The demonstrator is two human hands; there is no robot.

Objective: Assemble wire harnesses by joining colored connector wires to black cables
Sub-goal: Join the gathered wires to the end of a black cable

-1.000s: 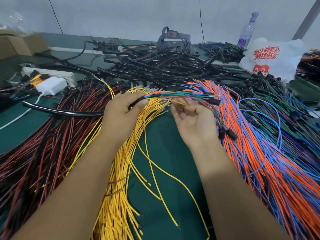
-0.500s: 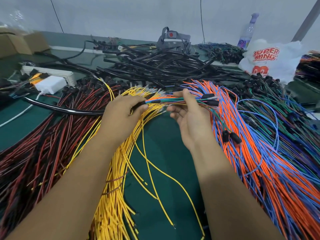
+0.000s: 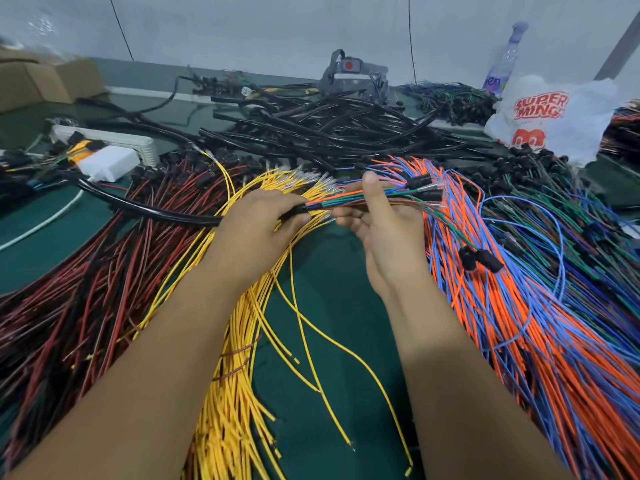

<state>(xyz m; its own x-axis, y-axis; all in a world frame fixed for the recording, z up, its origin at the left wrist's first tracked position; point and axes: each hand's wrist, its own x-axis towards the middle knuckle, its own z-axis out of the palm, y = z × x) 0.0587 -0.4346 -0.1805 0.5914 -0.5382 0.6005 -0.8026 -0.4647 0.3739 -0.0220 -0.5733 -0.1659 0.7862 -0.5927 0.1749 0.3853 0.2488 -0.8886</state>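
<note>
left hand [image 3: 258, 225]: fingers curled, gripping the black cable [image 3: 145, 207] at its right end.
right hand [image 3: 379, 223]: thumb and fingers pinching the colored wires [image 3: 346, 199] fanning right from the cable end.
place: above the yellow wires [image 3: 239, 393], scene center.

A white plastic bag [image 3: 550, 119] with red lettering sits far right on the green worktop [image 3: 332, 306], a bottle [image 3: 504, 62] upright behind it. Cardboard boxes [image 3: 45, 83] stand far left, with a white power strip [image 3: 114, 140] and white adapter [image 3: 107, 164] nearer.
</note>
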